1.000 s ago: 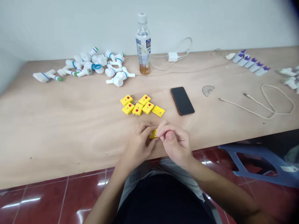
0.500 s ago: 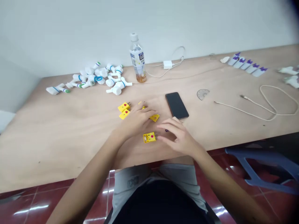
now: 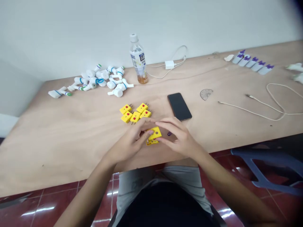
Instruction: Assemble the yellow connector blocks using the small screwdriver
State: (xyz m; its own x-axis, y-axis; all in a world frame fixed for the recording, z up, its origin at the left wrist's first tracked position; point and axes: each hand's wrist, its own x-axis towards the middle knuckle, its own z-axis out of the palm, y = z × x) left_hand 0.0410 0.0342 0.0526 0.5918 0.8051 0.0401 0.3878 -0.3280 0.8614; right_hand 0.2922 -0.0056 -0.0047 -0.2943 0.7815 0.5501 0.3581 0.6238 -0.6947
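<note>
One yellow plug cover (image 3: 156,132), beside the five yellow plugs (image 3: 135,117) a second ago, is now pinched by the left hand (image 3: 127,142) above the open yellow plug shell (image 3: 152,142) on the desk (image 3: 78,132). The right hand (image 3: 178,136) curves at its edge; whether grasping, I cannot tell.

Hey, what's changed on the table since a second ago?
The left hand let go of the open yellow case, took the yellow cover from beside the yellow plugs and brought it nearer the body, above that case. The right hand is now by the cover; its grip is unclear. The other plugs, phone and bottle stayed put.
</note>
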